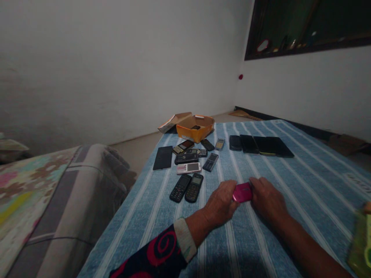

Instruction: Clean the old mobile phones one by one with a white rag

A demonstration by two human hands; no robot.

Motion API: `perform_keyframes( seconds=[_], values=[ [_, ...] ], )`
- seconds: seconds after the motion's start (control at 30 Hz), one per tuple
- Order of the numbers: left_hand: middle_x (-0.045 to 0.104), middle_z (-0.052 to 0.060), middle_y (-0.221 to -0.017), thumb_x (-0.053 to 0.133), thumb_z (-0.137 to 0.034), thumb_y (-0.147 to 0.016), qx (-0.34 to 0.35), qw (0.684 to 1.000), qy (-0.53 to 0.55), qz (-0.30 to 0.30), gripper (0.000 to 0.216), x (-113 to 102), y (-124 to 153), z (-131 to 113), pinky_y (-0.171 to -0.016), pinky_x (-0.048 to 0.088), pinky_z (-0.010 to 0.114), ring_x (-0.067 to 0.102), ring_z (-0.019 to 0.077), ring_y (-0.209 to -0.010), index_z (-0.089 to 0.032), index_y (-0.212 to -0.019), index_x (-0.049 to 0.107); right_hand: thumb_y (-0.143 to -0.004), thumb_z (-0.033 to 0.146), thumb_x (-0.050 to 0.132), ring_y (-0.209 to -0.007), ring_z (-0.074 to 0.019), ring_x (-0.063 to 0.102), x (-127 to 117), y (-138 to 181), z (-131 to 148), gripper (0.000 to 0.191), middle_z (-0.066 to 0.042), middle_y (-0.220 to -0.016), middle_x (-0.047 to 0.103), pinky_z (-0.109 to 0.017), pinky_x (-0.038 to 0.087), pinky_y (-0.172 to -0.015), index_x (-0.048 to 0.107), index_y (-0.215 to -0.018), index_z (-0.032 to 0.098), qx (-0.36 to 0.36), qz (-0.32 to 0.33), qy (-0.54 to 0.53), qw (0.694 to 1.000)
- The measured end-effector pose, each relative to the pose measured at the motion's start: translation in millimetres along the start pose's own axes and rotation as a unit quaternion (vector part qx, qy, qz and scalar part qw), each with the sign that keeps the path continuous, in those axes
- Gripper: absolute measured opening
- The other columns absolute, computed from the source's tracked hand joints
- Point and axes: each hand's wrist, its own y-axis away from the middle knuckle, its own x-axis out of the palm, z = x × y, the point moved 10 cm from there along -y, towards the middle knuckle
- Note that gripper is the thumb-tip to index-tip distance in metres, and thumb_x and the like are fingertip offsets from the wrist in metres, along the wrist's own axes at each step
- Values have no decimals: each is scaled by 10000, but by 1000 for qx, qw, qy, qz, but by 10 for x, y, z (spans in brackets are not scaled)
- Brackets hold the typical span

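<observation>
Both hands hold a small, shiny pink mobile phone (pixel 242 192) low over the striped blue cloth. My left hand (pixel 222 204) grips its left end, the fingers curled and partly hidden from view. At the right end, my right hand (pixel 268 199) has its fingers closed against the edge. Left of my hands, two dark keypad phones (pixel 194 188) lie side by side. A white and pink phone (pixel 188 168) rests beyond them, with a grey keypad phone (pixel 210 162) to its right.
An open orange box (pixel 193 134) stands at the far end, a dark phone inside. Several dark flat devices (pixel 248 144) lie in a row at the back right. A black tablet-like slab (pixel 162 158) lies near the left edge. A yellow-green object (pixel 361 241) is at far right.
</observation>
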Motion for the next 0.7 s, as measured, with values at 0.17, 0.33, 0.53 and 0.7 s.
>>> perform_keyframes(
  seconds=[0.17,0.33,0.53,0.7],
  values=[
    [584,100,-1055,586,-160,-832,-5,1000,0,-1,357,13,0,21,-857,520,422,565,253,-982,-171,-1159,442,-922,129,477,-803,-190,567,-3,7,-13,211,-53,-872,585,-270,330,-628,617,-1073,176,12,13,-2,1000],
    [581,109,-1089,612,-150,-808,-16,1000,2,-1,408,34,7,65,-879,516,441,564,265,-1010,-169,-1177,439,-935,134,452,-795,-195,567,-16,12,-5,206,-56,-862,581,-272,317,-613,623,-1041,180,18,23,-3,1000],
    [568,114,-1134,652,-142,-770,-27,1000,9,-7,515,58,23,126,-927,500,450,554,272,-1062,-176,-1229,420,-921,133,476,-756,-194,561,-31,33,20,178,-55,-839,580,-273,286,-581,621,-1011,181,9,17,16,1000],
    [565,130,-1146,650,-165,-775,-31,1000,2,-4,512,73,23,145,-930,499,459,555,282,-1062,-160,-1233,422,-903,107,494,-784,-194,561,-12,16,15,176,-50,-841,577,-271,310,-605,622,-1001,178,-8,-9,12,1000]
  ],
)
